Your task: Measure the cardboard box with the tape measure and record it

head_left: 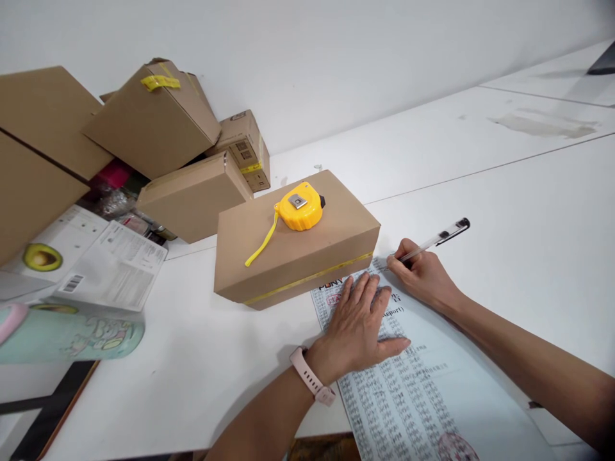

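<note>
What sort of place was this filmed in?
Probably a packing or storage workspace: cardboard boxes are piled near the wall, a tape measure sits on another box, and a paper covered in writing lies on the white table.

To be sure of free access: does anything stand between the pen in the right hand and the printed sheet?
Nothing visible does. The pen in the right hand points down at the printed sheet; the left hand and cardboard box are beside, not between.
</note>
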Tool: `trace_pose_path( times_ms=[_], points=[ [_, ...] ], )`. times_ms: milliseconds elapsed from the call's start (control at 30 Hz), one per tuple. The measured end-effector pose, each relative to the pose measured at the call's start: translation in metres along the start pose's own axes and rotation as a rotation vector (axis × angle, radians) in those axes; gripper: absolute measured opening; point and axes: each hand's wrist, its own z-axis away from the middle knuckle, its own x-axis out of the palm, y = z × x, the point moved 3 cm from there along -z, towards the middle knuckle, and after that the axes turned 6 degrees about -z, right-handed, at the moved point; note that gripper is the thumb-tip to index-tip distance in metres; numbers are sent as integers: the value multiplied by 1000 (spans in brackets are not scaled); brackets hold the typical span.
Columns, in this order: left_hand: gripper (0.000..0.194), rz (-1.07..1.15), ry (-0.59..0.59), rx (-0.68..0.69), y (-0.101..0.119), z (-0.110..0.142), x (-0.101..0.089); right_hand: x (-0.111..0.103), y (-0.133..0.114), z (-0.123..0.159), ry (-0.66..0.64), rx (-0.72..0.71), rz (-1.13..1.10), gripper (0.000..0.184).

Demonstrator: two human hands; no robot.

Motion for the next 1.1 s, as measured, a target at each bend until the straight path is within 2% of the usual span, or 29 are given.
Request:
trace_pose_path(
  times_ms=[500, 600, 733, 800, 900, 1000, 1067, 1100],
  points=[
    [83, 6, -7, 4, -1, 0, -2, 0, -3, 0, 10, -10, 14, 23],
    [83, 9, -3, 0, -1, -1, -2, -2, -2, 0, 45, -9, 26, 24],
    [83, 4, 26, 10, -1, 0, -1, -14, -1, 2, 104, -111, 16, 18],
    [72, -3, 123, 25, 1, 2, -5, -20, -1, 3, 54, -234, 54, 12],
    [32, -30, 472, 51, 6, 9, -26, -24, 3, 3, -60, -395, 170, 18],
    [14, -128, 887, 0, 6, 22, -66, -21, 11, 1, -113, -475, 265, 34],
    [12, -241, 1068, -82, 1, 27, -96, -18, 15, 0, -108, -486, 296, 45],
    [13, -297, 1114, -132, -2, 27, -111, -18, 17, -1, -80, -472, 294, 50]
  ],
)
